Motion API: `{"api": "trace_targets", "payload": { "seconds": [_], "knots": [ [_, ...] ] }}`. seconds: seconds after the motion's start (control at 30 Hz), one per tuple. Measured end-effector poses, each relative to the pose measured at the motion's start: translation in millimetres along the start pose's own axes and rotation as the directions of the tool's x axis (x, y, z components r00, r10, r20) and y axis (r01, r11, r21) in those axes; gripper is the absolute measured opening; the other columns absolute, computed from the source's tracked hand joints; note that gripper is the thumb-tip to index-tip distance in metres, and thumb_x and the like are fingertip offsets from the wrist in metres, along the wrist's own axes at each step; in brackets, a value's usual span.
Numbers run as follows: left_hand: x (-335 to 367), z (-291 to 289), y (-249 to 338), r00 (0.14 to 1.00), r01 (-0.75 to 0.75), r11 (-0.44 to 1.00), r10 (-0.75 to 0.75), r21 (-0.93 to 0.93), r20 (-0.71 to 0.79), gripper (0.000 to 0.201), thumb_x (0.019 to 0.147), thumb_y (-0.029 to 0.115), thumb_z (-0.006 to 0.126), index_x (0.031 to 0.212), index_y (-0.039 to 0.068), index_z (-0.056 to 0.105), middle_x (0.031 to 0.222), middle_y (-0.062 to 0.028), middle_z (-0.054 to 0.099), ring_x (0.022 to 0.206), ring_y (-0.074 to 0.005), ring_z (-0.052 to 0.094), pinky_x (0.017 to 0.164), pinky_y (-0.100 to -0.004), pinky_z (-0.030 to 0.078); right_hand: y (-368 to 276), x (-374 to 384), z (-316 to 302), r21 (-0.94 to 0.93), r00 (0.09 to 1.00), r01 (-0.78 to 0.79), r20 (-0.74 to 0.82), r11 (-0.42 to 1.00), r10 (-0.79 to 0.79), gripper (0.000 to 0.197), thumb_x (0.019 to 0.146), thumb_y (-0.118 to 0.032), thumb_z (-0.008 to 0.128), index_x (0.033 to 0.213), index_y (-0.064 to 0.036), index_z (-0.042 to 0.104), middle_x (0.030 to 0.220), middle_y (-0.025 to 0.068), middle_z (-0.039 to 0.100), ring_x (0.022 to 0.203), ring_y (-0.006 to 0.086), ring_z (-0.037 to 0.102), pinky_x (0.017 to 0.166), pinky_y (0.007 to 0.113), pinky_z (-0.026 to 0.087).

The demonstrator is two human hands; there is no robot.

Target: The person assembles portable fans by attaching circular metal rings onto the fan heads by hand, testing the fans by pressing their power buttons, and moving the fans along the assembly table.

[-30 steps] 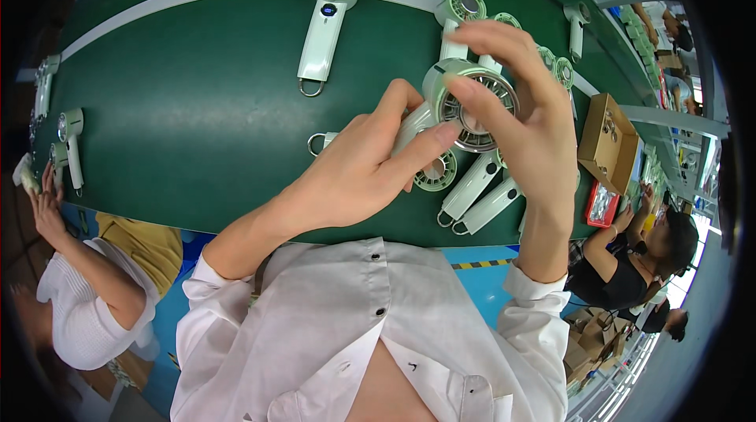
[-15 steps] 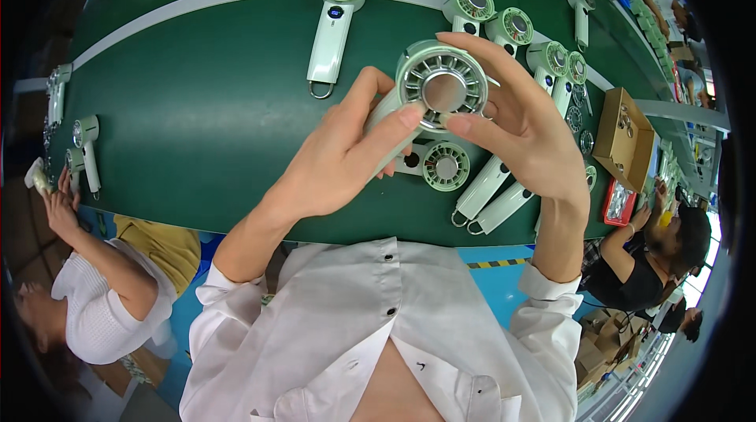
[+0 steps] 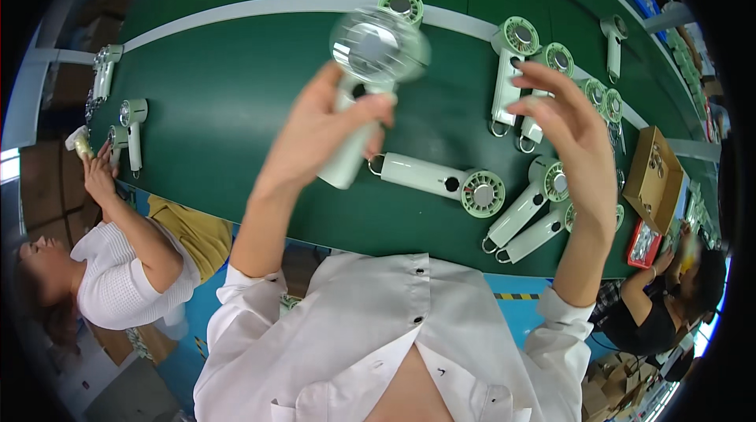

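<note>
Left hand point(image 3: 315, 135) clamped around smooth pale-green handle of blurred round-headed handheld fan point(image 3: 364, 75); right hand point(image 3: 571, 131) beside it, fingers spread, empty, above ribbed fans point(image 3: 524, 213) on green belt point(image 3: 220, 107).

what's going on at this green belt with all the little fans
A person in a white shirt holds a pale green handheld fan up by its handle in the left hand. The right hand is open, holding nothing. More fans lie on the green belt. Another person's hand rests at its left edge.

Fans point(image 3: 441, 179) lie on belt point(image 3: 228, 99); box point(image 3: 654, 174) right.
</note>
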State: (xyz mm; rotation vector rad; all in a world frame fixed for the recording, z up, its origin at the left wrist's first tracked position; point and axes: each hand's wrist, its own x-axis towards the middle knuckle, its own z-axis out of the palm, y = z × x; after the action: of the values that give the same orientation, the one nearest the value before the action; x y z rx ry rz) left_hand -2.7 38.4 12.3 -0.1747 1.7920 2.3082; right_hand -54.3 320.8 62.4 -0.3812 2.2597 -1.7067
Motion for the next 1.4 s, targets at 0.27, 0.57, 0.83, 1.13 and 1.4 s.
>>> {"api": "trace_targets", "payload": {
  "seconds": [0.27,0.57,0.83,1.13,1.4],
  "knots": [
    [40.2,-206.2,-32.2,0.739,0.246,0.604,0.389,0.758,-0.550,0.046,0.090,0.041,0.074,0.100,-0.004,0.069,0.080,-0.0050,0.064,0.076,-0.0116,0.050,0.069,-0.0291,0.043,40.5,-53.2,-104.2,-0.187,0.894,-0.160,-0.443,0.969,0.062,0.037,0.100,-0.025,0.062,0.126,0.0014,0.064,0.116,0.0097,0.069,0.102,0.0147,0.065,0.100,0.032,0.046],
    [32.2,-228.0,-30.0,0.727,0.341,0.480,0.411,0.808,-0.551,0.050,0.097,0.046,0.064,0.107,-0.003,0.070,0.077,-0.0051,0.061,0.069,-0.0121,0.049,0.066,-0.0297,0.043,95.2,-81.8,-162.2,-0.156,0.807,-0.253,-0.578,0.955,0.119,0.039,0.101,-0.028,0.061,0.124,0.0029,0.065,0.113,0.0102,0.070,0.102,0.0144,0.065,0.097,0.030,0.047],
    [56.6,-210.3,-41.5,0.649,0.335,0.311,0.608,0.889,-0.457,0.058,0.093,0.046,0.067,0.116,-0.008,0.064,0.104,-0.0288,0.064,0.099,-0.0420,0.061,0.089,-0.0467,0.048,112.1,-87.4,-173.5,-0.228,0.818,-0.239,-0.570,0.944,0.070,0.037,0.103,-0.027,0.057,0.126,0.0011,0.065,0.118,0.0091,0.068,0.104,0.0145,0.064,0.100,0.030,0.045],
    [81.5,-79.6,-29.6,0.818,0.080,0.505,0.460,0.860,-0.346,0.047,0.097,0.042,0.066,0.113,-0.003,0.065,0.096,-0.0169,0.068,0.091,-0.0264,0.065,0.083,-0.0366,0.049,125.6,-116.8,-200.3,-0.178,0.675,-0.428,-0.715,0.886,0.183,0.042,0.101,-0.032,0.061,0.128,0.0004,0.067,0.119,0.0110,0.070,0.102,0.0166,0.065,0.095,0.030,0.050],
    [133.9,-21.2,-47.2,0.955,0.206,0.428,0.110,0.880,-0.276,0.053,0.091,0.049,0.070,0.103,-0.002,0.065,0.088,-0.0112,0.064,0.078,-0.0196,0.057,0.077,-0.0339,0.046,145.6,-117.4,-220.6,-0.508,0.718,-0.562,-0.692,0.653,0.080,0.025,0.094,-0.018,0.070,0.107,0.0031,0.071,0.092,0.0138,0.074,0.083,0.0190,0.070,0.075,0.032,0.054]
  ]
}}
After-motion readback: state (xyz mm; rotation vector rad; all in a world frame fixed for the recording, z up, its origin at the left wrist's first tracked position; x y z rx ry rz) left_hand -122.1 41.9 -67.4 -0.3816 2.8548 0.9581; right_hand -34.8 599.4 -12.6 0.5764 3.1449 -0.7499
